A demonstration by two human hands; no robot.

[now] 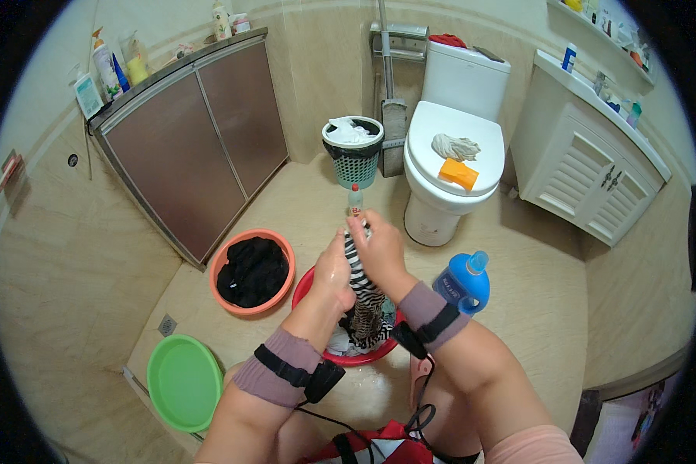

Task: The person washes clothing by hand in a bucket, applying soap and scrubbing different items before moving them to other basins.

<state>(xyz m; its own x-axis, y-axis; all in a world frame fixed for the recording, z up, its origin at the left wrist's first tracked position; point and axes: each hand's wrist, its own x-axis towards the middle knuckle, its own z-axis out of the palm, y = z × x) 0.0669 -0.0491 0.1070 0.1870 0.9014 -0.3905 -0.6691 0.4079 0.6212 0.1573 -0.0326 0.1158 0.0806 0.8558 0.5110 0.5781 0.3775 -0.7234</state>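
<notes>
Near the middle of the frame, the right hand (379,251) has its grip closed around the upper end of a long black-and-white striped fabric garment (369,309). The left hand (334,272) lies against the garment's left side; its fingers are partly hidden, so I cannot tell how tightly its grip closes. The garment hangs down from the hands into a round red plastic basin (353,360) at lower centre, where its lower part rests among other wet-looking fabric.

Just above the hands in the frame shows a clear bottle with a red cap (356,203), its base hidden. Right of the basin, on the floor, stands a blue plastic jug with a light-blue cap (460,284). Left of centre, a round orange plastic basin (290,257) holds a heap of black fabric (251,272). At lower left sits a round bright-green plastic basin (184,383).
</notes>
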